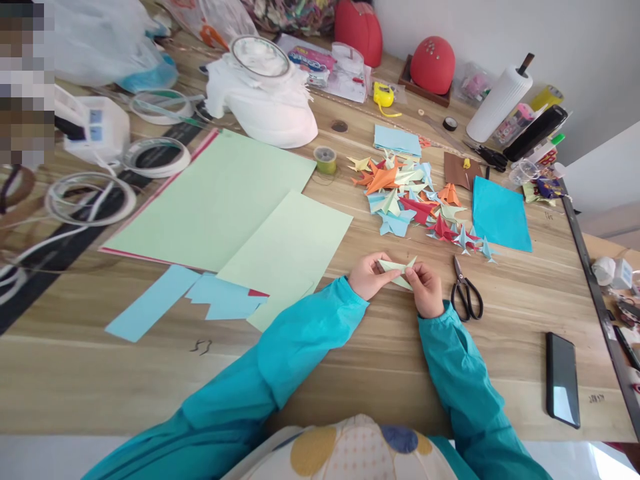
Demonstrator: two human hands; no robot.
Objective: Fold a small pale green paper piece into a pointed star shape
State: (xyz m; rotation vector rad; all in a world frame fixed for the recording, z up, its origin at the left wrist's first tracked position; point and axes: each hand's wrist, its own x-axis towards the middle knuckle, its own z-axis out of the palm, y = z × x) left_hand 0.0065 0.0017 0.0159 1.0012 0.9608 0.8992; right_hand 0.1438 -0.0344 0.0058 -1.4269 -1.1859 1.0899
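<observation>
Between my two hands is a small piece of folded pale green paper [395, 267], pointed at its upper right. My left hand [370, 275] pinches its left side, thumb along the front. On the right side, the thumb and fingers of my right hand [426, 288] are closed on the same paper. Just beyond lies a pile of folded paper planes [400, 190] in orange, red, blue and pale green. Black-handled scissors [466, 293] rest to the right of my right hand.
Large pale green sheets [225, 193] and blue paper strips [153, 301] lie to the left. A phone [563, 380] is near the right front edge. Behind are a thread spool [326, 160], a blue sheet [501, 213] and a yellow tape measure [384, 97].
</observation>
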